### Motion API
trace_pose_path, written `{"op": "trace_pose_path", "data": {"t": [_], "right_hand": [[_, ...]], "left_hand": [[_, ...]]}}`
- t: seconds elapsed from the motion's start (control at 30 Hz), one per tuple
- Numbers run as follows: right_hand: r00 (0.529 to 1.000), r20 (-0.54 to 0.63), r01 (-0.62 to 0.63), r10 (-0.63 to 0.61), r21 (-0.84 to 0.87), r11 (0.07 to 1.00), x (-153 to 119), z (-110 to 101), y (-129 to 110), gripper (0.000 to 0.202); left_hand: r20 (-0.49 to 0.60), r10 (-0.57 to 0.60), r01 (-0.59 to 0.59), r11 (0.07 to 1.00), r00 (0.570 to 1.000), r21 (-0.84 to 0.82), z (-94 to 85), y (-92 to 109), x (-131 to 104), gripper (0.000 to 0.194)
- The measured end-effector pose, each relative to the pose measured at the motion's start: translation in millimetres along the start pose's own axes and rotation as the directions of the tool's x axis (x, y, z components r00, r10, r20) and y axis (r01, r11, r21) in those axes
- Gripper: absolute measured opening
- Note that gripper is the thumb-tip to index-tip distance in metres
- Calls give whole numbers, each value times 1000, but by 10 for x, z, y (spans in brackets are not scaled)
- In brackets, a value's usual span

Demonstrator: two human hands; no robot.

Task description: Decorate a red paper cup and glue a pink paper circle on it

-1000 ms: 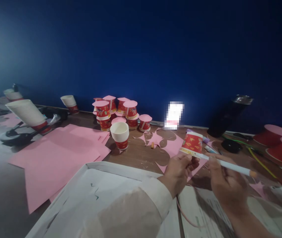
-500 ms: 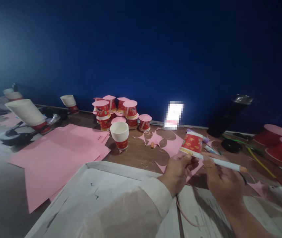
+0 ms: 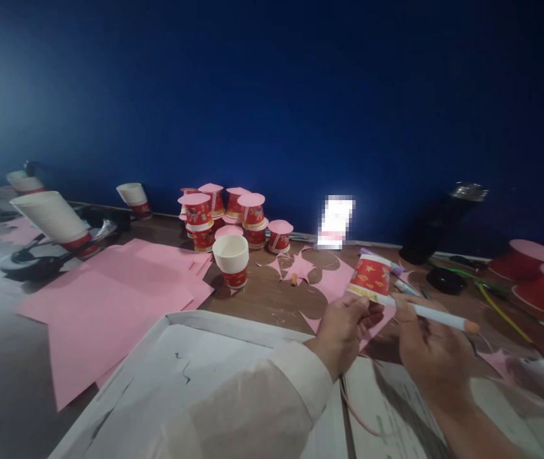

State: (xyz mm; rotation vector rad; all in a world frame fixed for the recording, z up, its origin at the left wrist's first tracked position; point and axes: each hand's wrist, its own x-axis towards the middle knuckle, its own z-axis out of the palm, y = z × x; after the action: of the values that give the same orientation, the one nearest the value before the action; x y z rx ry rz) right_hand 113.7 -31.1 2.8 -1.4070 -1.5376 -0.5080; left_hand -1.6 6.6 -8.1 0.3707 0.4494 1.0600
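Observation:
My left hand [image 3: 348, 328] pinches the lower rim of a red paper cup [image 3: 370, 275], held upside down with its white base upward. Closed around a white marker [image 3: 437, 316] with an orange end is my right hand [image 3: 432, 350]. The marker's other end meets the cup near its rim; the tip itself is hard to make out. Pink paper scraps [image 3: 332, 280] lie beneath and behind the cup. A small orange-brown cap [image 3: 293, 280] stands on the table left of my hands.
Pink sheets [image 3: 123, 306] spread at left, near a nested cup stack [image 3: 231, 255]. Several red cups topped with pink discs [image 3: 251, 210] are piled against the blue wall. A black bottle [image 3: 437, 223] stands behind my right hand. A white box lid [image 3: 195, 350] lies in front.
My right hand and the marker have shifted very slightly to the right along the cup's rim. My left hand and the cup stay almost still.

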Motion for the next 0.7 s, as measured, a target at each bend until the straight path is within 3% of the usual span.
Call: {"op": "trace_pose_path", "data": {"t": [0.13, 0.3, 0.5, 0.7], "right_hand": [[998, -26, -52, 52, -1, 999, -18, 8, 15, 26], [1000, 13, -3, 3, 38, 999, -14, 22, 19, 27], [998, -49, -25, 24, -19, 1000, -19, 15, 14, 29], [999, -30, 25, -25, -7, 1000, -2, 22, 6, 30]], "left_hand": [[6, 1, -1, 1000, 1000, -9, -4, -3, 4, 48], [19, 4, -4, 1000, 1000, -27, -21, -8, 14, 52], [15, -6, 6, 1000, 1000, -21, -49, -31, 55, 53], [17, -29, 30, 999, 999, -20, -36, -32, 23, 49]]}}
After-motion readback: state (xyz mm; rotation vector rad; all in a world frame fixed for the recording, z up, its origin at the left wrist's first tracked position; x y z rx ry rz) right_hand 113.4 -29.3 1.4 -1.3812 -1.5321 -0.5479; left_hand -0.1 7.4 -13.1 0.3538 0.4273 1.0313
